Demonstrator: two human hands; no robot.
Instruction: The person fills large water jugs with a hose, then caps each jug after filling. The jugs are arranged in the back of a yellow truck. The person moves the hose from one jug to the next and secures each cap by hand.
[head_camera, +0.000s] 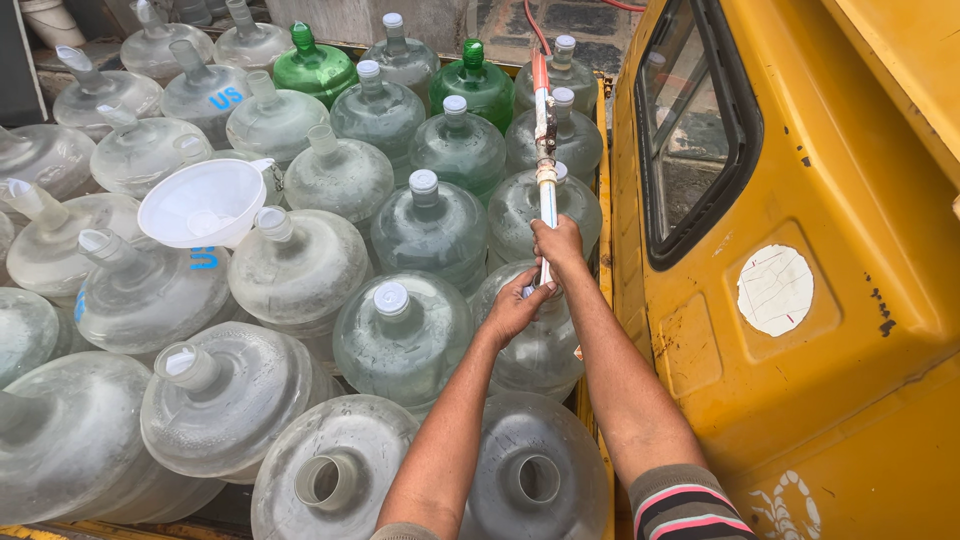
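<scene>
1. Clear plastic water jugs (300, 270) packed tight across the whole truck bed, plus two green jugs (313, 68) at the back.
2. Right hand (558, 243) is clenched around a white hose pipe (546, 195), nozzle pointing down into a jug (535, 330) by the yellow cab (800, 300).
3. Left hand (512, 310) cups that jug's neck just below, fingers loosely wrapped.
4. White funnel (205, 203) sits in another jug's mouth, well off to the left.

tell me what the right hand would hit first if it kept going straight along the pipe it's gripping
Probably the taped joint on the white pipe, just beyond the right hand; after that come capped water jugs, though depth is unclear.
</scene>
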